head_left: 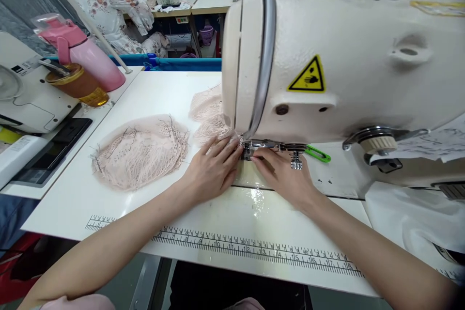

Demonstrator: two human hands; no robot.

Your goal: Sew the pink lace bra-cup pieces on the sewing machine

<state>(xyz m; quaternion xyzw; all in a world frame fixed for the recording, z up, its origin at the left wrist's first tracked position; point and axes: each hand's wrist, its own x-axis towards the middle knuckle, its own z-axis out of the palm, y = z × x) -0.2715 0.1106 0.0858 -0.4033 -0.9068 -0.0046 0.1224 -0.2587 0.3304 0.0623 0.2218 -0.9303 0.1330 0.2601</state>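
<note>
Brown cup [78, 85] holds metal item [54, 66]; left hand [212, 169] touches lace [209, 128].

I see soft, pale pink lace [209, 128] lying flat on the white table [160, 89]. If the metal sewing foot [247, 150] is the middle of a clock, with twelve pointing away from the person, this lace spreads out toward ten and eleven o'clock. It has two round, wrinkly parts, and I can't tell if they are joined. Its far right side is hidden. Over at nine o'clock, apart from it, lies a pink lace oval [141, 155]. It is see-through, with holes like a net, a bumpy edge and thin dark threads poking out. Its long side tilts up toward two o'clock.
</note>
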